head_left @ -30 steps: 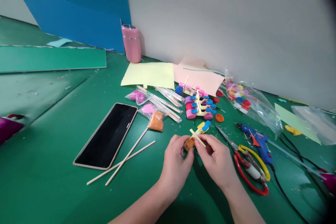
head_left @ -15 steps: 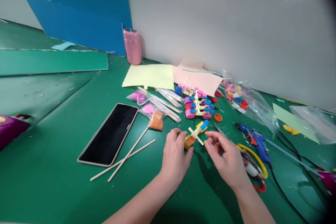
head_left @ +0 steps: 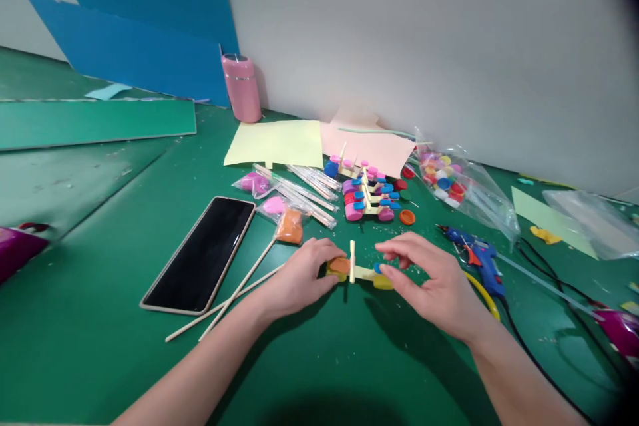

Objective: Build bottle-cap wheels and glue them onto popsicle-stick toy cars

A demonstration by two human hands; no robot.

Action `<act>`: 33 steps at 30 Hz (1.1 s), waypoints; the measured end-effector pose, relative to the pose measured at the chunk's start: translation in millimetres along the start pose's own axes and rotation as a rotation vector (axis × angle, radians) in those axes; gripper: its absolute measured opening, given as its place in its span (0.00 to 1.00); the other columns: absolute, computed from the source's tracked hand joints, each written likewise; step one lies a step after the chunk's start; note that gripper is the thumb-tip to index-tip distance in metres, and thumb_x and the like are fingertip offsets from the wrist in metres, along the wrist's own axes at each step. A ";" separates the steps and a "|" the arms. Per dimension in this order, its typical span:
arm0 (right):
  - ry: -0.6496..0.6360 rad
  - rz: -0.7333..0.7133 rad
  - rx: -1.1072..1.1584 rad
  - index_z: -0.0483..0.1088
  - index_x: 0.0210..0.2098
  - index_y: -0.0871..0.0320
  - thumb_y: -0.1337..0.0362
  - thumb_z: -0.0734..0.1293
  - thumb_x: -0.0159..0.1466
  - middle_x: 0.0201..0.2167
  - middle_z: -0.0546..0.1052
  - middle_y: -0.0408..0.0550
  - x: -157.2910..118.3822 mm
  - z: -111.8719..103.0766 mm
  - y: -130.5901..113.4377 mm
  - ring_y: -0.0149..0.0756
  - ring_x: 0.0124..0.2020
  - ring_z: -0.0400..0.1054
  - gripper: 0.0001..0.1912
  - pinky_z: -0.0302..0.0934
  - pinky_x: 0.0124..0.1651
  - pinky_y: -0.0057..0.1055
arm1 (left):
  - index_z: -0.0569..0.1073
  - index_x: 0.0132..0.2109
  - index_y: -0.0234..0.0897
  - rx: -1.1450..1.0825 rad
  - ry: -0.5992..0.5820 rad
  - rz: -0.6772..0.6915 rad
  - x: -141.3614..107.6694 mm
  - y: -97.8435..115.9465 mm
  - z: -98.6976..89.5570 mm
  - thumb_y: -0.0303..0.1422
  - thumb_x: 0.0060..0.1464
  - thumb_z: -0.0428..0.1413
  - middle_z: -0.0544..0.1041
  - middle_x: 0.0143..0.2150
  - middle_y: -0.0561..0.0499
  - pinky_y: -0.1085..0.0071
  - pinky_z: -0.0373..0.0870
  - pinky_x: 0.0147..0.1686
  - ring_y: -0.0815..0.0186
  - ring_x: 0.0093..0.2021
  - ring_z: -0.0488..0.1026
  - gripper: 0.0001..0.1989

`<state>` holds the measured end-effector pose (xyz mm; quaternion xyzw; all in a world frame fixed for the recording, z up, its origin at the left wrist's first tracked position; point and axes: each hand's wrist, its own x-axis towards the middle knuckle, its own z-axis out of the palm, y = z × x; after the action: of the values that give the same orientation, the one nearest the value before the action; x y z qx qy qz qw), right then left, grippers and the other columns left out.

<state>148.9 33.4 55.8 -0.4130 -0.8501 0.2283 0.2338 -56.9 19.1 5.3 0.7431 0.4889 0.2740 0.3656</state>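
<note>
A small craft model [head_left: 367, 273] of pale wooden sticks with yellow, orange and blue bottle caps is low over the green table. My left hand [head_left: 304, 276] pinches its left end, at the orange cap [head_left: 340, 265] set with a yellow one. A short upright stick [head_left: 353, 262] stands at the middle of the model. By the model's right end is my right hand [head_left: 424, 276], thumb and fingers apart. Its thumb tip is close to the blue cap [head_left: 377, 267] and a yellow cap [head_left: 383, 282]; whether it touches them I cannot tell.
Behind stand several similar cap-and-stick models [head_left: 369, 200] near an orange cap [head_left: 407, 217]. At left lie a phone [head_left: 200, 256] and thin sticks [head_left: 239, 286] with an orange packet [head_left: 290, 225]. A blue glue gun [head_left: 476, 256] with its cable and a bag of caps [head_left: 449, 180] lie right.
The model has turned from slanting to roughly level across, its short stick now upright. My left hand stays on its left end, and the right hand has come around to its right end.
</note>
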 end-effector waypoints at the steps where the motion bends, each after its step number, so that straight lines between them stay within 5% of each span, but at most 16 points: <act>1: -0.063 -0.046 -0.025 0.68 0.43 0.54 0.65 0.61 0.61 0.38 0.70 0.47 5.1 -2.2 -0.4 0.34 0.37 0.66 0.11 0.63 0.38 0.30 | 0.73 0.41 0.34 0.006 -0.027 0.000 0.5 -0.1 -2.2 0.23 0.45 0.52 0.74 0.37 0.46 0.64 0.64 0.42 0.60 0.39 0.69 0.14; 6: -0.346 -0.279 -0.151 0.69 0.46 0.53 0.66 0.62 0.60 0.39 0.69 0.49 34.6 -10.3 -1.8 0.36 0.40 0.64 0.14 0.60 0.41 0.33 | 0.71 0.45 0.34 -0.090 0.050 -0.067 -2.2 -4.6 -3.5 0.24 0.42 0.56 0.73 0.43 0.44 0.63 0.64 0.44 0.59 0.44 0.68 0.19; 13: -0.538 -0.448 -0.300 0.71 0.41 0.51 0.67 0.63 0.60 0.43 0.68 0.48 62.5 -7.1 -3.7 0.39 0.44 0.61 0.11 0.57 0.41 0.36 | 0.74 0.37 0.36 -0.277 0.091 -0.046 -5.3 -12.6 -0.2 0.25 0.44 0.57 0.74 0.39 0.46 0.67 0.65 0.43 0.62 0.41 0.70 0.09; 25: -0.670 -0.537 -0.333 0.73 0.35 0.50 0.67 0.65 0.58 0.44 0.68 0.48 80.2 2.7 -4.9 0.41 0.43 0.60 0.08 0.56 0.43 0.40 | 0.76 0.34 0.37 -0.299 0.038 -0.036 -3.4 -11.3 -3.6 0.24 0.46 0.56 0.75 0.34 0.49 0.70 0.65 0.38 0.64 0.37 0.70 0.07; 33: -0.651 -0.594 -0.352 0.74 0.31 0.51 0.67 0.63 0.60 0.43 0.70 0.47 81.7 4.3 -5.2 0.40 0.42 0.61 0.08 0.55 0.43 0.40 | 0.76 0.35 0.39 -0.295 0.041 -0.053 -2.7 -11.0 -3.0 0.25 0.45 0.56 0.75 0.35 0.49 0.69 0.65 0.38 0.63 0.37 0.69 0.08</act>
<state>98.5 95.8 72.5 -0.0922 -0.9863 0.1212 -0.0630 -66.0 20.2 -1.9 0.6626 0.4700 0.3481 0.4678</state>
